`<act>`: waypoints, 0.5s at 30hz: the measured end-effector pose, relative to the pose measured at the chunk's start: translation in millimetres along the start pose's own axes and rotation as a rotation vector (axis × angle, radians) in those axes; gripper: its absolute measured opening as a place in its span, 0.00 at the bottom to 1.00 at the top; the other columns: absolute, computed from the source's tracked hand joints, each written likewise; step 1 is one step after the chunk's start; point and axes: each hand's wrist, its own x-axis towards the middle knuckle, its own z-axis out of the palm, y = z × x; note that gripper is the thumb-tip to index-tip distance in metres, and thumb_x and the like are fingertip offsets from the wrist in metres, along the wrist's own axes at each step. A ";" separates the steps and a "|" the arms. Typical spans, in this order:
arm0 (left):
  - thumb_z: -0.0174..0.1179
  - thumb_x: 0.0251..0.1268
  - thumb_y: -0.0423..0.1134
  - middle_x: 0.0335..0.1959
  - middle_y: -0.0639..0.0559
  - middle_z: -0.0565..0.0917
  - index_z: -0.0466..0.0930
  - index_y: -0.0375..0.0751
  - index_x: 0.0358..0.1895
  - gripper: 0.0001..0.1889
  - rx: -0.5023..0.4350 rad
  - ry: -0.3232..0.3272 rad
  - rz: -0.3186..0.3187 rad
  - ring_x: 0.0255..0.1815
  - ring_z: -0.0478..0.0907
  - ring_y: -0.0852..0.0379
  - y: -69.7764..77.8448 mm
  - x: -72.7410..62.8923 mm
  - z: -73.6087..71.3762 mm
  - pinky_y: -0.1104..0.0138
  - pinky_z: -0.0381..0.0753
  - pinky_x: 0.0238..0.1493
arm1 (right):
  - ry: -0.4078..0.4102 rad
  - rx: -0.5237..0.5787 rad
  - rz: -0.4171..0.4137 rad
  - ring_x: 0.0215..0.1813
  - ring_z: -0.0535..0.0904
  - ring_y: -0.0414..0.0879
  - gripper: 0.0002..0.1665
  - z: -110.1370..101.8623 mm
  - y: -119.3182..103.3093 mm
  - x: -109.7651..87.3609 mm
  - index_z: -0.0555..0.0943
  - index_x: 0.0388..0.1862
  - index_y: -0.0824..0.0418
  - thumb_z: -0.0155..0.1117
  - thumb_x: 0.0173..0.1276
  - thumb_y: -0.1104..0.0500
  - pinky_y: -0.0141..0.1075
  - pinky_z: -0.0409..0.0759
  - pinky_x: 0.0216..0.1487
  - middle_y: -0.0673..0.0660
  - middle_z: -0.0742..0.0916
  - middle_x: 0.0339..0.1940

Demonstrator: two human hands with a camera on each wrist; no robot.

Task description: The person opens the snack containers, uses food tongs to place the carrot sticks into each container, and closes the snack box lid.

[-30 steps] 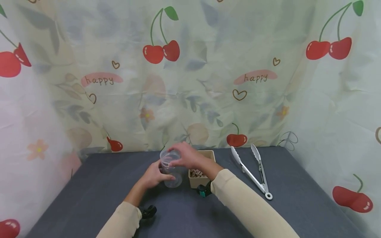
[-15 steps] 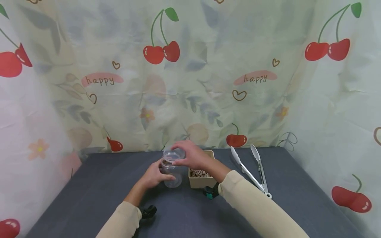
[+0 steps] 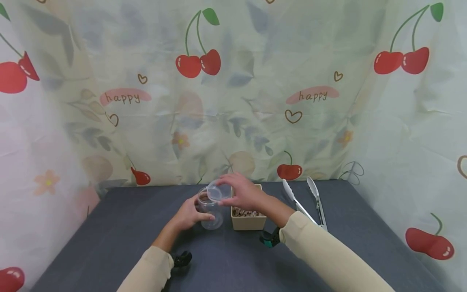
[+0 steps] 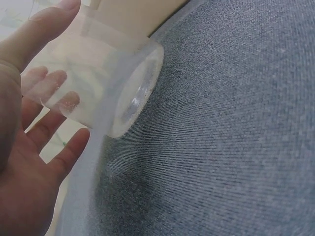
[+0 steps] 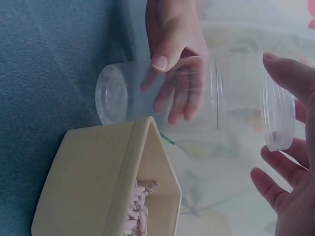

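Observation:
A clear plastic jar (image 3: 215,221) stands upright on the dark cloth, its mouth uncovered. My left hand (image 3: 189,214) grips it from the left side, thumb in front and fingers behind. The right wrist view shows those fingers through the jar's transparent wall. My right hand (image 3: 243,194) pinches a clear round lid (image 5: 278,110) by its edge. The lid is tilted and apart from the jar's rim, just above and to its right. The jar's base (image 4: 140,91) rests on the cloth in the left wrist view.
A beige box (image 3: 249,224) with small pale pieces (image 5: 140,204) inside stands right of the jar, partly under my right hand. Spread metal tongs (image 3: 290,192) lie farther right, their handle end hidden by my right sleeve. A printed curtain (image 3: 233,101) hangs behind.
My right hand has drawn back to the right with the lid, which was over the jar's mouth and is now tilted beside it. The left hand and jar have stayed put.

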 end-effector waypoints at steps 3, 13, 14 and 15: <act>0.78 0.47 0.41 0.54 0.48 0.80 0.70 0.43 0.67 0.40 -0.002 -0.008 0.012 0.46 0.77 0.52 0.0 -0.4 -0.2 0.60 0.78 0.41 | -0.002 0.001 -0.012 0.65 0.68 0.53 0.31 -1.5 -0.7 -5.9 0.79 0.60 0.57 0.73 0.60 0.48 0.49 0.70 0.59 0.57 0.77 0.64; 0.78 0.46 0.39 0.57 0.53 0.80 0.73 0.47 0.64 0.37 0.011 0.002 0.020 0.46 0.75 0.54 2.5 -0.9 -0.8 0.60 0.74 0.44 | 0.043 0.044 -0.039 0.62 0.73 0.49 0.33 -3.1 0.4 -28.9 0.79 0.59 0.57 0.74 0.58 0.44 0.45 0.75 0.55 0.54 0.80 0.60; 0.78 0.47 0.39 0.57 0.54 0.79 0.73 0.46 0.64 0.37 0.014 0.000 0.028 0.46 0.75 0.54 2.2 -0.6 -0.8 0.60 0.74 0.45 | 0.044 0.047 -0.033 0.61 0.73 0.49 0.33 -2.8 1.2 -31.3 0.79 0.59 0.56 0.74 0.58 0.44 0.45 0.75 0.55 0.54 0.80 0.60; 0.78 0.47 0.39 0.58 0.54 0.79 0.73 0.45 0.64 0.37 0.015 -0.002 0.033 0.47 0.75 0.54 1.9 -0.3 -1.0 0.60 0.73 0.45 | 0.043 0.047 -0.028 0.61 0.73 0.49 0.33 -2.2 2.1 -33.6 0.79 0.59 0.56 0.75 0.57 0.44 0.45 0.75 0.55 0.54 0.80 0.60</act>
